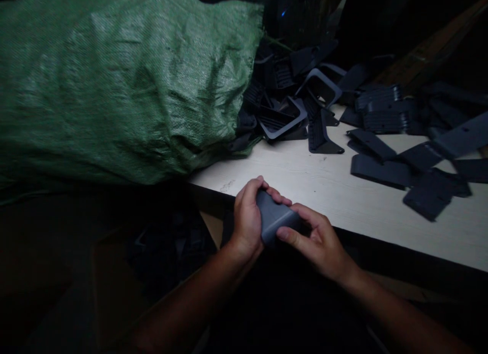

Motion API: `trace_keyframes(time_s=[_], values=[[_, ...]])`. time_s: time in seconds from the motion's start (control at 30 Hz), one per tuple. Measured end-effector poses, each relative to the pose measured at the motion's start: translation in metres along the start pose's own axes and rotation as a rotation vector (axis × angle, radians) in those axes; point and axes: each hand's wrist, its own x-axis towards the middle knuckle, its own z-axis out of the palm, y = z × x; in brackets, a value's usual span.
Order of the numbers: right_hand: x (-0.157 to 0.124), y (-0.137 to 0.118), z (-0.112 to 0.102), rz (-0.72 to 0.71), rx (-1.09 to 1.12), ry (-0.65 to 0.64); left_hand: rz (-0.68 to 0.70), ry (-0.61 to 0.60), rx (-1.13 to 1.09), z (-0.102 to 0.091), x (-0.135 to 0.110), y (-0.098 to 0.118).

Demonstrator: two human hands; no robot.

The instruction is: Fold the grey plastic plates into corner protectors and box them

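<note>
The fingers of the left hand (247,217) are bent around one side of a smooth grey part (275,212), with the palm against it and the fingertips showing at its far edge. The right hand (322,245) holds the same part at its other end, in a narrow grip, with the thumb on the near side and the forefinger at the far side; its other fingers are hidden, so I cannot tell how they stand. The grey part is therefore between the two hands, just in front of the near edge of a pale table (290,173). On this table, beyond the hands and to the right, several flat dark pieces (381,170) lie loosely, some of them overlapping, and they look a little blurred. Further back there is a heap of dark parts (284,102), among which are bent frames and ribbed pieces. To the left of the heap, and touching it, a large green woven sack (133,90) lies wrinkled, covering much of the upper left. Below the sack, in deep shadow, a brown box (110,285) stands lower than the table, with dark pieces (179,237) in it, too dim to distinguish well
</note>
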Motion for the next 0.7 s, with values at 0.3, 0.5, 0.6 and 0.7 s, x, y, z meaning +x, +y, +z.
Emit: trace_keyframes(time_s=[0.3, 0.5, 0.6, 0.7], values=[[0.002, -0.016, -0.026, 0.216, -0.124, -0.18, 0.294, -0.598, 1.095, -0.028, 0.008, 0.027], [0.009, -0.023, -0.034, -0.047, -0.494, -0.077, 0.091, -0.593, 0.838, -0.028, 0.012, 0.024], [0.005, -0.018, -0.037, -0.064, -0.435, -0.015, -0.033, -0.481, 0.636, -0.033, 0.015, 0.017], [0.004, -0.012, -0.035, -0.079, -0.347, 0.066, -0.112, -0.428, 0.542, -0.035, 0.015, 0.012]])
